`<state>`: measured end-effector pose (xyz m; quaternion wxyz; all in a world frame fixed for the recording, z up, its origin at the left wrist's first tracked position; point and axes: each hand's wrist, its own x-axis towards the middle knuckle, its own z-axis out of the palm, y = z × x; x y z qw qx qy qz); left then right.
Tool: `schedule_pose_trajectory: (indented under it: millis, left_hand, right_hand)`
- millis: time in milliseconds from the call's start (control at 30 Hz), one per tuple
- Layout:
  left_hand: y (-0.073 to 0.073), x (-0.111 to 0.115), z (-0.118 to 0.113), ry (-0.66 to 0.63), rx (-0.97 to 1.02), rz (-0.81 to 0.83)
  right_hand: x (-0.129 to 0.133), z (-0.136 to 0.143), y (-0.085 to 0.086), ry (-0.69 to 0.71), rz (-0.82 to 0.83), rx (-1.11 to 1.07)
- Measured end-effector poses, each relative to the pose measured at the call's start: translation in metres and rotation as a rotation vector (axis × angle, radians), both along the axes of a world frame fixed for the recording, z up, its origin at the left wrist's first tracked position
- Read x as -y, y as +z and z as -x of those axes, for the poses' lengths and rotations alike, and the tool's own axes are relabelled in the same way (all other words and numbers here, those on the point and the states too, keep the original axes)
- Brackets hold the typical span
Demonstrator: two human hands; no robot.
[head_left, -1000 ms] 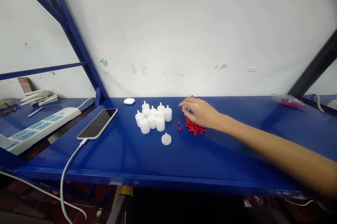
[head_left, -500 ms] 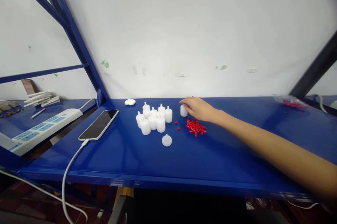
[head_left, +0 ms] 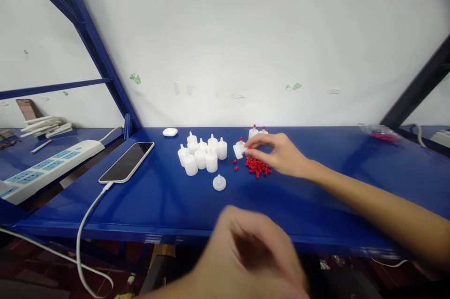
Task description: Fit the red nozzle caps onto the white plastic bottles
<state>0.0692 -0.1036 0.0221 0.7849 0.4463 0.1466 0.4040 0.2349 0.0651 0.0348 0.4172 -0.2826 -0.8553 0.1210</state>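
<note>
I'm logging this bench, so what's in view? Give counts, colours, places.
Bare-tipped bottles: about nine, white, centre-left
Standing red-tipped bottles: three visible, white, rear centre
Loose nozzle cap: one, white, front centre
Small caps: a heap plus two strays, red, centre
Phone: one, black screen, left
Cable: one, white, from phone
Oval case: one, white, rear left
Power strip: one, white-blue, far left
Pen: one, white, far left
Bag: one, clear, far right
Table: one, blue, beneath
Wall: one, white, behind
Right hand: one, centre, holding tilted white bottle
Left hand: one, blurred, foreground
</note>
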Motion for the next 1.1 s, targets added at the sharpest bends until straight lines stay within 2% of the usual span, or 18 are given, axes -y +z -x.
schedule_pose_trajectory:
  millis: [33,67,167,367,533,667,833,967,1100]
  left_hand:
    - [0.004,-0.008,0.010,0.080,0.113,0.020]
    - [0.007,-0.015,0.018,0.105,0.207,0.029]
    - [0.007,-0.025,0.034,0.086,0.328,0.045]
    - [-0.009,-0.030,0.037,0.092,0.376,0.127]
    - [-0.011,-0.036,0.040,0.128,0.331,0.114]
    - [-0.011,-0.044,0.050,0.261,0.165,0.008]
    - [-0.022,-0.059,0.067,0.606,-0.211,-0.403]
    - [-0.030,-0.064,0.066,0.704,-0.424,-0.453]
    - [-0.028,-0.064,0.063,0.778,-0.617,-0.477]
  right_hand:
    - [0.003,0.001,-0.004,0.014,-0.058,-0.028]
    - [0.005,0.002,-0.008,0.021,-0.126,-0.044]
    - [0.009,0.004,-0.016,0.030,-0.278,-0.040]
    - [0.020,0.007,-0.020,0.027,-0.313,-0.053]
    - [0.027,0.009,-0.022,0.033,-0.375,-0.036]
    - [0.036,0.013,-0.024,0.042,-0.396,-0.089]
    - [0.046,0.019,-0.031,0.153,-0.386,-0.094]
    - [0.046,0.022,-0.039,0.183,-0.346,0.044]
    - [0.042,0.022,-0.042,0.181,-0.341,0.133]
